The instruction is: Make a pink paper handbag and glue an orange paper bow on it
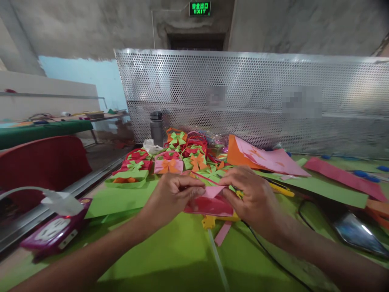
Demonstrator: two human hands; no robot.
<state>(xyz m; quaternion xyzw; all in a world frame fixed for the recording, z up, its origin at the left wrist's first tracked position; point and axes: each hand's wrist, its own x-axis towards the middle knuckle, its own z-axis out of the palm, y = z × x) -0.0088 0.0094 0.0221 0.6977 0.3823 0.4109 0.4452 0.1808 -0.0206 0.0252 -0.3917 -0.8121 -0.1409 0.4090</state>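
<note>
Glossy-looking red piece point(209, 206), pale pink flap point(213, 192), left hand point(168, 196) and right hand point(255, 198), each grip pinching the flap

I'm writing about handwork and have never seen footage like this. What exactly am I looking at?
There is no machine here, just a person's two bare hands. The one picture comes from a camera worn on that person's head, looking forward and down. The left hand and right hand hold a small red-and-pink piece between them, by its upper part. Below it in the picture is a yellow tool with a pale stick pointing toward the wearer. The surface has a green covering. Farther back sit small bright bags with bows, beside loose colored sheets and a dark bottle.
</note>
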